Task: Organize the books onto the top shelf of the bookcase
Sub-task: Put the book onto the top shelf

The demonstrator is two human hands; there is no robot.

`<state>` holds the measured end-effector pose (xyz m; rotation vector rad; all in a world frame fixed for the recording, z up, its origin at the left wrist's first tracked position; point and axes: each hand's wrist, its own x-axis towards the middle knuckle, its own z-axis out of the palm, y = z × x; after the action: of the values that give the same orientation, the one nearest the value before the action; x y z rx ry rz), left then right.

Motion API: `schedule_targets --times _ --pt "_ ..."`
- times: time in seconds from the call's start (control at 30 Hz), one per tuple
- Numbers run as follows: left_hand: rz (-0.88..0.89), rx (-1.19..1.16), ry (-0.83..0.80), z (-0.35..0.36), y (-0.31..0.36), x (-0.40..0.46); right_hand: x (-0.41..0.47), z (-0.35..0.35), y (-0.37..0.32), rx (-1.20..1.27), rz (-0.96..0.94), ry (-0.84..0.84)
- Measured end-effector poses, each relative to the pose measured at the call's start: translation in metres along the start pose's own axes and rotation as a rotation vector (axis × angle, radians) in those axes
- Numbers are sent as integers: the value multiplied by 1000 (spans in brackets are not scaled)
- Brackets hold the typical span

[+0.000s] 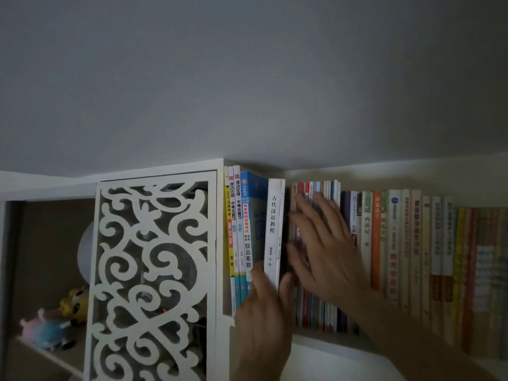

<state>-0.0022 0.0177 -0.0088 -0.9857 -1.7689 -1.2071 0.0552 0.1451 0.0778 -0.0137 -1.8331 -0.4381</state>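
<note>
A white-spined book (273, 229) stands upright on the top shelf, sticking out a little from the row. My left hand (264, 312) grips its lower end, thumb on the right side and fingers on the left. To its left stand a blue book (254, 215) and a few yellow and white study guides (233, 224). My right hand (321, 243) lies flat with spread fingers against the spines of thin books (316, 312) just right of the white one. A dark gap shows between the white book and those thin books.
A long row of upright books (412, 243) fills the shelf to the right. The white shelf board (330, 350) runs under them. On the left, a white carved lattice panel (151, 270) fronts a compartment holding plush toys (55, 323). Grey wall above.
</note>
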Motion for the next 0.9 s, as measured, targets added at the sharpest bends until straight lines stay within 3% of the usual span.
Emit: schedule_targets --times 0.1,0.17,0.2,0.27,0.4,0.53,0.9 --pt "-89 43 -118 -3 8 10 3 -1 -6 79 62 20" --pt "26 251 -262 -2 3 16 3 0 -9 73 66 4" --pt "139 367 -248 -1 -2 16 3 1 -10 62 71 -5" --pt "184 377 -202 -7 -3 15 1 3 -13 11 71 -27" --pt "315 408 39 -12 -22 17 -5 6 -17 -93 63 -40" --pt "403 485 49 3 -46 28 -4 20 -24 -229 58 -53" --pt "349 542 -24 -2 -44 26 2 10 -37 -219 6 -193"
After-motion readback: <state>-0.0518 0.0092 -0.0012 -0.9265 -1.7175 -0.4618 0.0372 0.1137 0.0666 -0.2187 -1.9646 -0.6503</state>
